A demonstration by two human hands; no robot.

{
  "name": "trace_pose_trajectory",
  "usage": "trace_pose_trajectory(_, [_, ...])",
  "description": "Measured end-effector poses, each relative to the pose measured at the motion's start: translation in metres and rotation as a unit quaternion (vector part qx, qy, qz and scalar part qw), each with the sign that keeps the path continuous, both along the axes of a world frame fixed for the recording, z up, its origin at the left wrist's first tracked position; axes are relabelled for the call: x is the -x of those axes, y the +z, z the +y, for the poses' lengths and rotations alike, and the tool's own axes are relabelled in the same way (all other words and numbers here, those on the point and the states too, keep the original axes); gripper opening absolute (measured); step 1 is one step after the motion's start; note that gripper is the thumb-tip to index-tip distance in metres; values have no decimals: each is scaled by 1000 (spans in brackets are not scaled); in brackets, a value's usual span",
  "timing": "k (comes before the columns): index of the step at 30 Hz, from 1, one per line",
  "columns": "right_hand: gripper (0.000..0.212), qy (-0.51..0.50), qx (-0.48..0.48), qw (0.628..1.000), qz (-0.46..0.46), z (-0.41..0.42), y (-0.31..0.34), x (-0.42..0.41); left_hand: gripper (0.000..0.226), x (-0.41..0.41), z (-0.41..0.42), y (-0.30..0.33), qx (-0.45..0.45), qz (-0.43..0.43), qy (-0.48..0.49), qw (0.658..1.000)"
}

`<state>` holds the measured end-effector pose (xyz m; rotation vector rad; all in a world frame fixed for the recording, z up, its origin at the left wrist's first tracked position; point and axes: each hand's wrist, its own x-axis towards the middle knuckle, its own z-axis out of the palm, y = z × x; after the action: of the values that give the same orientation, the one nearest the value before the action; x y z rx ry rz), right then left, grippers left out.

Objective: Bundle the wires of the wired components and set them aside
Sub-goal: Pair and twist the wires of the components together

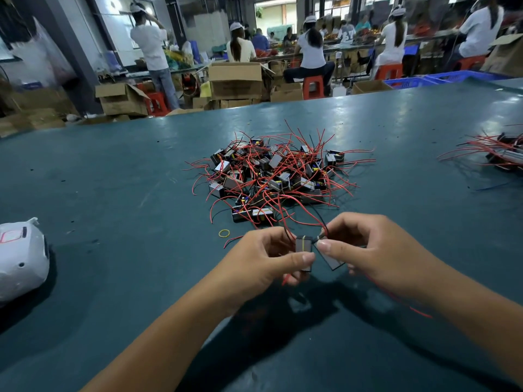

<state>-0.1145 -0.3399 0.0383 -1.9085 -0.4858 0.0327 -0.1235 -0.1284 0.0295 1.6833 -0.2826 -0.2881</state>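
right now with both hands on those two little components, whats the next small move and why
Probably gather the loose red wires against the held components. The left hand and right hand pinch them, a yellow band already shows on one, yet the wires trail free. A spare rubber band lies nearby.

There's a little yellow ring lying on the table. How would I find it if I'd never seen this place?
Start at the big tangled pile of wired components in the middle of the green table. Follow its near edge towards the left hand: the yellow rubber band lies flat on the bare table just beyond that hand. It is the only loose closed yellow loop; everything around it is red or black wire.
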Motion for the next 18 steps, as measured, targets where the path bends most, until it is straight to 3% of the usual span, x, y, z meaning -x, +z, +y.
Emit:
trace_pose_trajectory(4, [22, 2, -71, 996, 53, 8, -4, 1, 61, -3, -1, -5, 4, 4, 3, 1000])
trace_pose_trajectory(8, [24, 13, -99, 990, 101, 11, -7, 1, 56, -3, -5, -10, 6, -17, 10, 1000])
trace_pose_trajectory(14, [29, 30, -128, 983, 129, 13, -11, 0, 58, -4, -9, -14, -161, -172, 24, 971])
trace_pose_trajectory(18, [31, 41, -119, 984, 123, 12, -11, -4, 55, -7, -9, -17, -196, -213, 16, 957])
